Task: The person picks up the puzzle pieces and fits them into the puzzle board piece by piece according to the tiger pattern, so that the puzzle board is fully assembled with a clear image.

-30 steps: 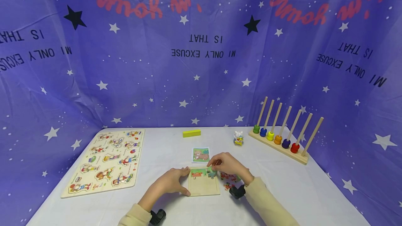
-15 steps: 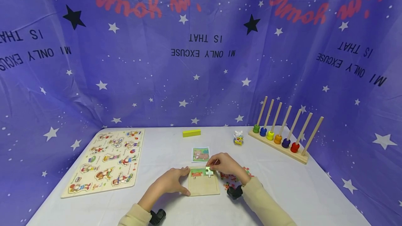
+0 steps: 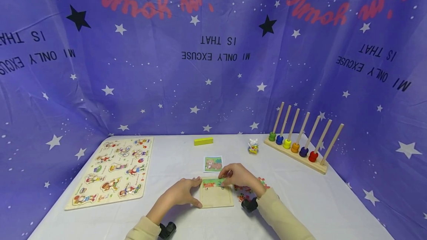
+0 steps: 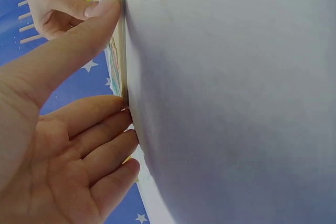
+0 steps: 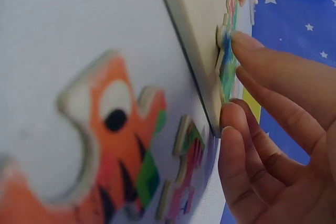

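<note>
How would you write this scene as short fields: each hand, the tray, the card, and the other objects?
Left hand: touching tray's left side
Right hand: fingers at green-blue piece, tray's far right corner
Tray: placed pieces along far side
Loose pieces: right of tray
Card: beyond tray
Others: board, yellow block, figurine, peg rack

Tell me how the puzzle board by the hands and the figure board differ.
The puzzle board is small and squarish; the figure board is larger and oblong. The puzzle board is mostly bare; the figure board has pictures all over. Both look wooden and lie on the table.
</note>
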`<state>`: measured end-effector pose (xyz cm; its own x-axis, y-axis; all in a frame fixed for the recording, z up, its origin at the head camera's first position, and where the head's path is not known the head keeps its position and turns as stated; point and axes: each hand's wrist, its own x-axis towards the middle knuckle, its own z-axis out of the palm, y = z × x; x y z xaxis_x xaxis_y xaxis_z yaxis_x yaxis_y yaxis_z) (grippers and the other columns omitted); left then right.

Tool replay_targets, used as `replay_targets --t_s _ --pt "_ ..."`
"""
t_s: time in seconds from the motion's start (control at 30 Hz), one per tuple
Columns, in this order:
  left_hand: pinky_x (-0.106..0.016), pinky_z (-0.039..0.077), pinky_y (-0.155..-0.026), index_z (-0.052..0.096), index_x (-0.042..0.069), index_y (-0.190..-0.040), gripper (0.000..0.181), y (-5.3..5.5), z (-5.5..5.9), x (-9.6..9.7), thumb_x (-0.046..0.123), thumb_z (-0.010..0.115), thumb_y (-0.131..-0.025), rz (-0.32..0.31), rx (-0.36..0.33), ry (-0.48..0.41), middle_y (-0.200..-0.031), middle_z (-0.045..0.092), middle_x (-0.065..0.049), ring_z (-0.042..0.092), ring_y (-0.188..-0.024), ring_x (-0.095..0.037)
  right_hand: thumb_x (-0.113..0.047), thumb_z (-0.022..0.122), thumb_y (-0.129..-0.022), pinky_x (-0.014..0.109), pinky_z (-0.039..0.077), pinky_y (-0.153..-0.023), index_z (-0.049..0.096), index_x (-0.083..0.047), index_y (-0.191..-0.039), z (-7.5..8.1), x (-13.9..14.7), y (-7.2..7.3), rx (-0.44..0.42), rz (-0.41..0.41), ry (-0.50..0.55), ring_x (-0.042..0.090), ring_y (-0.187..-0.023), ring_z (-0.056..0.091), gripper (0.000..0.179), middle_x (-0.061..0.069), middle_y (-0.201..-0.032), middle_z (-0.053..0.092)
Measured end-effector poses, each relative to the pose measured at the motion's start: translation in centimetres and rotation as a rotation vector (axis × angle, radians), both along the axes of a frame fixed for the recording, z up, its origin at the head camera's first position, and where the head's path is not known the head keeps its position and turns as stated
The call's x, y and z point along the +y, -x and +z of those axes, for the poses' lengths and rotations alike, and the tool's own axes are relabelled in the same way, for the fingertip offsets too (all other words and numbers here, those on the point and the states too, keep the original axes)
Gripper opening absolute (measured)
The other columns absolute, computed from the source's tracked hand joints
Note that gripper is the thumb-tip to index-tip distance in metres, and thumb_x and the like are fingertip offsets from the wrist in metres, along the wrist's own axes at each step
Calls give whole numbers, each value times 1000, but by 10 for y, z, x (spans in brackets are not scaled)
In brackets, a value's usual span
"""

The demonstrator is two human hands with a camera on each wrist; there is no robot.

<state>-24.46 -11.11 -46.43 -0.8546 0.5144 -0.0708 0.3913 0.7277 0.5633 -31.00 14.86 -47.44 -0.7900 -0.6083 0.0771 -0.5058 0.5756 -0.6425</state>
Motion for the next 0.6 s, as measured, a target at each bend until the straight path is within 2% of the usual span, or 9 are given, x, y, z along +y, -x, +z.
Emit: replay_targets --t_s 0.2,0.4,0.6 --pt "-54 31 -109 51 -5 -135 90 0 0 0 36 87 -63 1 1 2 -142 47 -20 43 -131 -40 -16 86 -73 22 46 -60 74 -12 -93 0 -1 -2 27 4 -29 10 -69 53 24 0 -82 64" --pt "-55 31 -109 51 -5 -135 89 -1 2 0 35 87 -64 4 -2 8 -142 47 -20 42 -131 -41 -15 85 -73 22 47 -60 74 -11 -93 -1 0 -3 54 16 -17 9 -69 53 23 2 -82 63" --pt "-55 31 -109 51 -4 -135 89 -1 2 1 35 86 -64 4 -6 14 -142 46 -20 42 -131 -41 -14 84 -74 21 48 -60 75 -11 -94 -1 1 -4 46 10 -20 7 -69 54 22 1 -82 63"
